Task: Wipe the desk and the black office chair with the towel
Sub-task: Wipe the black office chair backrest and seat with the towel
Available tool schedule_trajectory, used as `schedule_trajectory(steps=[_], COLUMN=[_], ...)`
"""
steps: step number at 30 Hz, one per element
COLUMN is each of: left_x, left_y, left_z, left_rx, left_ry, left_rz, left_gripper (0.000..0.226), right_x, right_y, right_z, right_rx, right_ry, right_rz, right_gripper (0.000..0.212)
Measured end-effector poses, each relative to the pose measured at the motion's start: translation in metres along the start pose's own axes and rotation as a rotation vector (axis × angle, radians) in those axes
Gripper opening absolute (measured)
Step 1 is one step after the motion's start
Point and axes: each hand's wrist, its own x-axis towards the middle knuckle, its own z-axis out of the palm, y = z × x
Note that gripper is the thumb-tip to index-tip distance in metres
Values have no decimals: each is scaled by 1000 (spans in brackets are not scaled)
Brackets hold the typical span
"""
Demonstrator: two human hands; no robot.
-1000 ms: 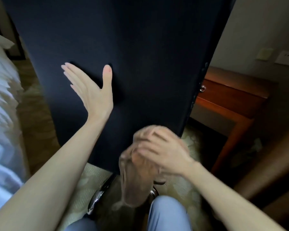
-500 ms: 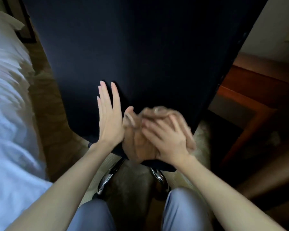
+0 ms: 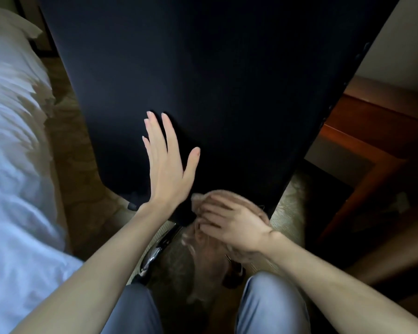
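A: Left fingers [image 3: 156, 133], how do they lie?
B: Straight, a little spread, thumb set wide. The left hand [image 3: 169, 172] lies flat on the back of the chair [image 3: 227, 80], near its lower edge. Bracing it, I'd judge.
A: Right fingers [image 3: 215, 212]?
B: Curled over the bunched towel [image 3: 203, 259]. The right hand [image 3: 237, 227] presses the wad at the chair back's bottom edge, just right of the left hand. Loose end hangs below, blurred, beside the chrome leg [image 3: 155, 254].
A: Step in hand?
B: Wiping the lowest part of the chair back, by my reading. The desk [image 3: 372, 131] stands beyond the chair's right edge. Whether it's been wiped, cannot tell.
A: How to do it well?
B: Brace firmly so the chair doesn't swivel or roll. Flatten the wad for more contact. Overlapping strokes along the bottom edge, cloth wrapped under the rim. Mind the hanging tail near the base.
A: Else in view?
B: White bed [image 3: 15, 165] along the left.
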Motion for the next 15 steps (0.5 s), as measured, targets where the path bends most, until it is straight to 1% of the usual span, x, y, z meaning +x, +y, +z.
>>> schedule_trajectory(steps=[1, 2, 3, 5, 6, 8, 10, 11, 12, 14, 15], left_x=[0, 1, 1, 2, 2, 1, 2, 1, 1, 2, 3], left_y=[0, 0, 0, 3, 5, 5, 2, 0, -2, -3, -4], left_z=[1, 1, 2, 4, 5, 6, 7, 8, 8, 8, 8], left_rx=[9, 13, 9, -13, -34, -71, -86, -98, -102, -126, -131], left_ry=[2, 4, 8, 37, 44, 42, 36, 26, 28, 43, 41], left_rz=[6, 16, 20, 6, -8, -10, -1, -9, -8, -5, 2], left_gripper=[80, 80, 80, 78, 77, 74, 72, 72, 71, 69, 68], right_x=[6, 11, 15, 16, 11, 0, -14, -21, -30, -44, -48], right_y=[9, 19, 30, 51, 61, 63, 41, 25, 11, -9, -18], right_z=[-15, -34, -53, -83, -89, -76, -37, -15, 9, 44, 58], right_rx=[33, 29, -1, -146, -185, -161, -91, -82, -51, -84, -131], right_ry=[60, 110, 156, 268, 292, 295, 307, 297, 245, 72, -12], right_rz=[95, 150, 149, 63, 41, 73, 182, 220, 189, 29, -60], right_gripper=[44, 49, 48, 38, 32, 30, 29, 29, 30, 36, 34])
